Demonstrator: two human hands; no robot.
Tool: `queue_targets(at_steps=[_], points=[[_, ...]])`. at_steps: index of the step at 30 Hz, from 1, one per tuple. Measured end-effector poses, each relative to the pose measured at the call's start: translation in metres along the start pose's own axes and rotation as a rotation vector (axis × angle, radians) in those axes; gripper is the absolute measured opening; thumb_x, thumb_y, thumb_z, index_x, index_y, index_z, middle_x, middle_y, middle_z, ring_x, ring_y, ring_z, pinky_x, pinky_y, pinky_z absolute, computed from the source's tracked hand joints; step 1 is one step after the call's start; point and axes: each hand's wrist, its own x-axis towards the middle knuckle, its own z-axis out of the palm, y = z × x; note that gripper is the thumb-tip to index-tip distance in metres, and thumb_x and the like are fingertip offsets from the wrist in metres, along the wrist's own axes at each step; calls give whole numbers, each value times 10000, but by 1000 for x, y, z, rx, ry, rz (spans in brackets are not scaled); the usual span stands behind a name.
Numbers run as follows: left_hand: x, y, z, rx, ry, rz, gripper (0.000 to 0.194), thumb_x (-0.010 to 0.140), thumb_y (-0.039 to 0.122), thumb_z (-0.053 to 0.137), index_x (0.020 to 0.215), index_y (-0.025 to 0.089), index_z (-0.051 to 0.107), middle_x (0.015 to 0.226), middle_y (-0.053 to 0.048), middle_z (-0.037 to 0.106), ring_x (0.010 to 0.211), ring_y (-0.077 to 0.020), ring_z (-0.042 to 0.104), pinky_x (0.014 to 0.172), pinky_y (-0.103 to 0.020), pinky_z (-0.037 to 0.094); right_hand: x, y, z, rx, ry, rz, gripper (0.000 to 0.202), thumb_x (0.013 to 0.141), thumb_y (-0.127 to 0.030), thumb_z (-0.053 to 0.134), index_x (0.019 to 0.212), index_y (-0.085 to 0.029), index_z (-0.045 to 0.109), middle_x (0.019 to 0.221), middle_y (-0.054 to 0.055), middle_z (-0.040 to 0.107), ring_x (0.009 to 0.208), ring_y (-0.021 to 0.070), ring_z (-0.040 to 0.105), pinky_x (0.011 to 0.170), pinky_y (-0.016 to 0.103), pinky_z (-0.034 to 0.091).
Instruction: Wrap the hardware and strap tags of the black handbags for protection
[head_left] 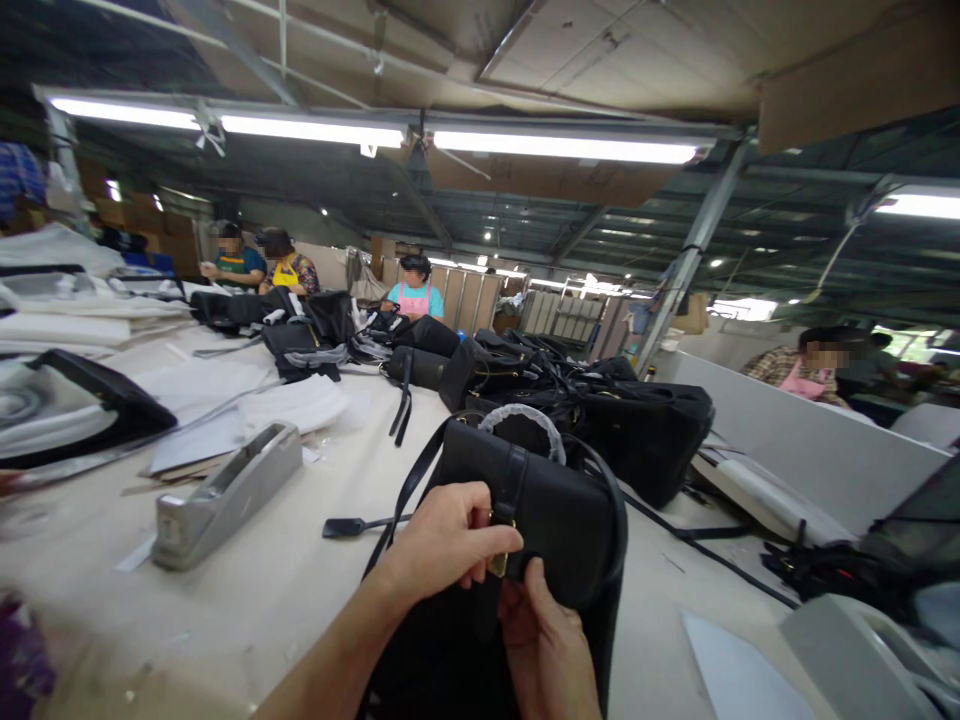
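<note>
A black flap backpack (562,500) stands upright on the table in front of me. Its top handle (525,415) is wrapped in clear plastic, and a strap with a gold buckle (498,560) runs down the middle of the flap. My left hand (450,535) is closed at that buckle, thumb and curled fingers gripping the strap around it. Just below and to the right, my right hand (551,630) has its thumb on the lower edge of the flap, with its fingers tucked beneath and partly hidden. Both hands touch the bag at the closure.
A grey tape dispenser (225,495) stands left on the white table (300,610), near paper sheets (292,410). Many black bags (637,430) are piled behind. A second dispenser (862,660) sits at right front. Several people work farther off. A sloping metal post (694,255) rises at right.
</note>
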Motion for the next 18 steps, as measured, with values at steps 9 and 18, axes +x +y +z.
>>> queue_targets(at_steps=[9, 18], points=[[10, -17, -6, -226, -143, -14, 212, 700, 302, 612, 732, 216, 421, 481, 56, 582, 370, -87, 490, 377, -165, 339, 1, -3, 3, -14, -40, -2, 410, 639, -475, 846, 875, -149, 767, 892, 84, 779, 789, 197, 709, 760, 302, 576], [-11, -2, 13, 432, 207, 25, 262, 742, 414, 627, 743, 225, 445, 605, 41, 548, 578, -159, 541, 535, -256, 307, 5, -7, 2, 25, -70, -10, 364, 704, -448, 810, 928, -165, 763, 956, 93, 771, 923, 245, 707, 879, 386, 543]])
